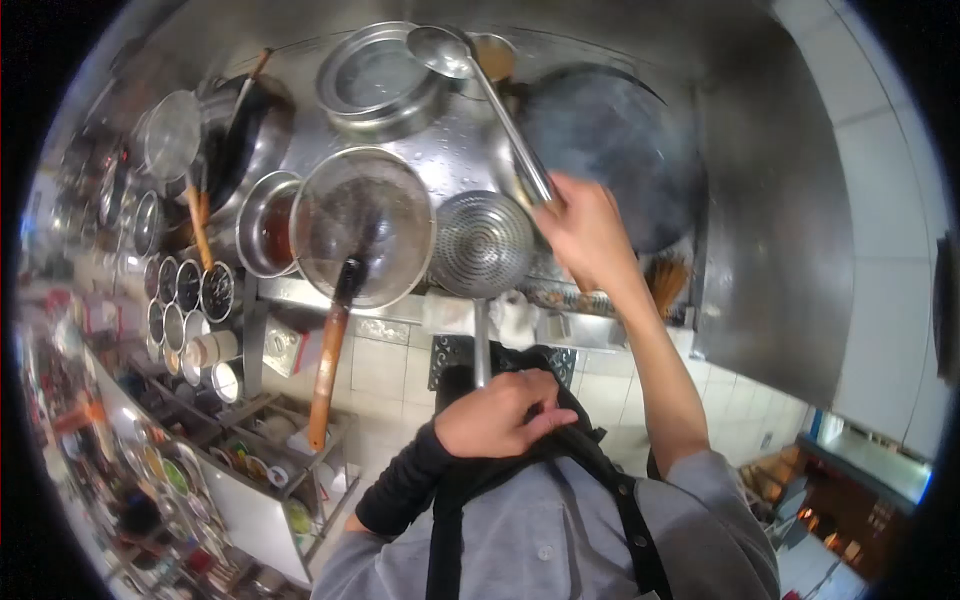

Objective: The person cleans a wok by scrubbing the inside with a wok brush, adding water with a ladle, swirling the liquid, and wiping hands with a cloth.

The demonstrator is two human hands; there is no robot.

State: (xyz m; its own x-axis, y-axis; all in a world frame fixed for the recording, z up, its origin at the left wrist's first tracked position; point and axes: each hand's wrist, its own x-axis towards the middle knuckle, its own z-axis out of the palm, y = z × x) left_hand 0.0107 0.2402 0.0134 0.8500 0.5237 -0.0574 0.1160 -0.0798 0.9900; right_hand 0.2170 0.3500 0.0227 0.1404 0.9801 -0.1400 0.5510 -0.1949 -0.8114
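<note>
Right hand [590,232] at 2 o'clock, fingers wrapped shut around the handle of 1 metal ladle [501,112], its bowl up at 12 between the open pot [380,77] and the dark wok [610,150]! Down at 6, the left hand [502,412], fingers curled inward at the apron [590,440], right by the handle of the perforated skimmer [482,245]; can't tell if it grips. Mesh strainer [365,228] at 10.

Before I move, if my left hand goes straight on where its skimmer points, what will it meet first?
The skimmer in your left hand would likely meet the ladle first, where its handle crosses the line; if heights differ, probably the small pot behind. Depth is unclear.
</note>
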